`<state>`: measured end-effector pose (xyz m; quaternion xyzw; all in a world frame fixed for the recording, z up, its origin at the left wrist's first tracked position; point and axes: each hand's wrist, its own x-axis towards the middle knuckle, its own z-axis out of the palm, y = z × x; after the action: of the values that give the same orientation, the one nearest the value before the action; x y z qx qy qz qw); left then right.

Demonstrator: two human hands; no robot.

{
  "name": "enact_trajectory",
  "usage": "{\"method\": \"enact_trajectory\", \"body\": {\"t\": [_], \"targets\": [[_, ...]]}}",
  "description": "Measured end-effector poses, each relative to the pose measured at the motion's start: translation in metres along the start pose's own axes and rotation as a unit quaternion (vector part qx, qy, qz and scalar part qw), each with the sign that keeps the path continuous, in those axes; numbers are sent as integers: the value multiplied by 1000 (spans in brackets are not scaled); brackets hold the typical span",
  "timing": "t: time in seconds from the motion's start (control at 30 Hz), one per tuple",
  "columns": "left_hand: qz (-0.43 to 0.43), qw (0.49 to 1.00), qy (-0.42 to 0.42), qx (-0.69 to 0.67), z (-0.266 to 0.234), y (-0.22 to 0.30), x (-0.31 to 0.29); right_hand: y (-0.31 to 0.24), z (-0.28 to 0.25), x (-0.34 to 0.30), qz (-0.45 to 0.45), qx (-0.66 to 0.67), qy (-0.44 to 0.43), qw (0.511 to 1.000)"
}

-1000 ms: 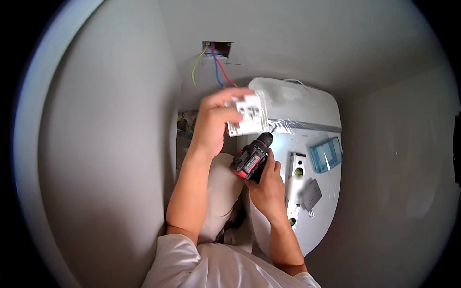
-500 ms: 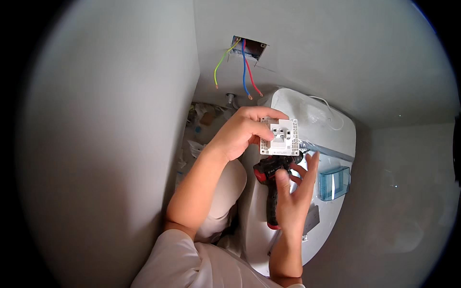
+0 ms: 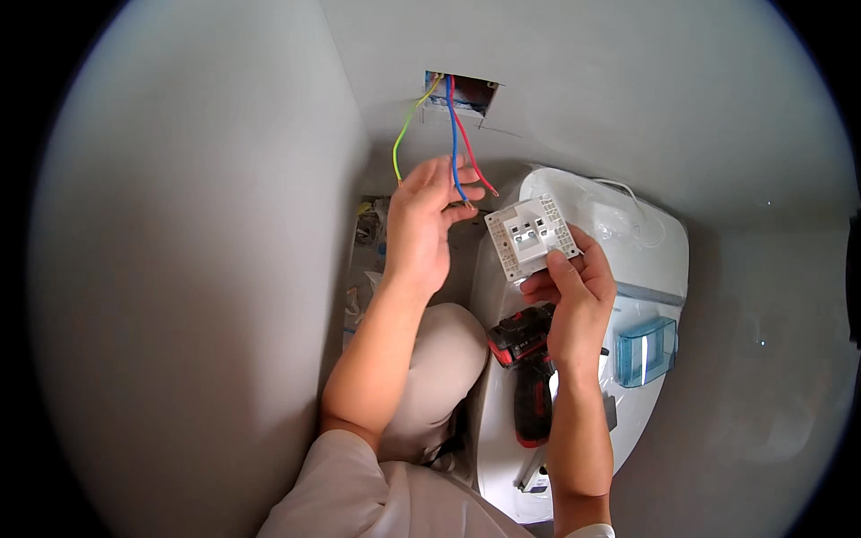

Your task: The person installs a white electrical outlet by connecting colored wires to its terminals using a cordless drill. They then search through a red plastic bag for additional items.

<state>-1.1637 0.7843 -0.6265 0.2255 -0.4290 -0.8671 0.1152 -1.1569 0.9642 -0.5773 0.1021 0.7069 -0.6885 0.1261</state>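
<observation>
R hand (image 3: 581, 300) clamped on white socket module (image 3: 529, 235), thumb on the near edge, fingers under; it's up in the air over the toilet (image 3: 496, 439), back w/ terminals facing up, a bit tilted. Prob. light, stiff plastic, not v. slippery; thin lattice rim looks the weak bit, so best hold = opp. edges, fingertips off the terminal holes. L hand (image 3: 420, 224) just beside, fingers apart, behind blue wire (image 3: 455, 148); can't tell if it's touching. Red wire (image 3: 469, 148) hangs to its R, green-yellow wire (image 3: 396, 143) to its L, end at the back of the hand. Wires prob. bendy but springy; take by insulation nr the bare copper tips.

Below, on the toilet: black/red drill (image 3: 533, 408) next to R forearm, in the way if that arm drops; grey plate (image 3: 611, 412) mostly hidden by same arm; clear blue box (image 3: 647, 351) farther R. L side wall (image 3: 224, 251) close, tight for L elbow. Farthest: recessed wall box (image 3: 475, 94), wires coming out, toilet's back end below/R of it.
</observation>
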Motion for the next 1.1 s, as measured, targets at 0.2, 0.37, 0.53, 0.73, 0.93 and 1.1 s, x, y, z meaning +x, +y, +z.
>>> {"method": "enact_trajectory", "body": {"t": [0.2, 0.37, 0.53, 0.73, 0.93, 1.1], "targets": [[-117, 965, -74, -224, 2, 13, 3, -4, 0, 8, -17, -33, -6, 999], [-83, 971, -65, -214, -24, -9, 12, 2, -4, 12, -19, -39, -14, 999], [-28, 994, -72, -74, -10, 1, 7, 5, 11, 10, -12, -20, -64, 998], [58, 994, -96, 16, -11, -6, 18, 6, 21, 15, -16, -25, -70, 997], [83, 991, -92, 49, -10, -4, 17, 7, 23, 21, -43, -32, -73, 996], [76, 991, -93, 56, -7, -6, 17, 1, 23, 23, -56, -75, -67, 993]]}}
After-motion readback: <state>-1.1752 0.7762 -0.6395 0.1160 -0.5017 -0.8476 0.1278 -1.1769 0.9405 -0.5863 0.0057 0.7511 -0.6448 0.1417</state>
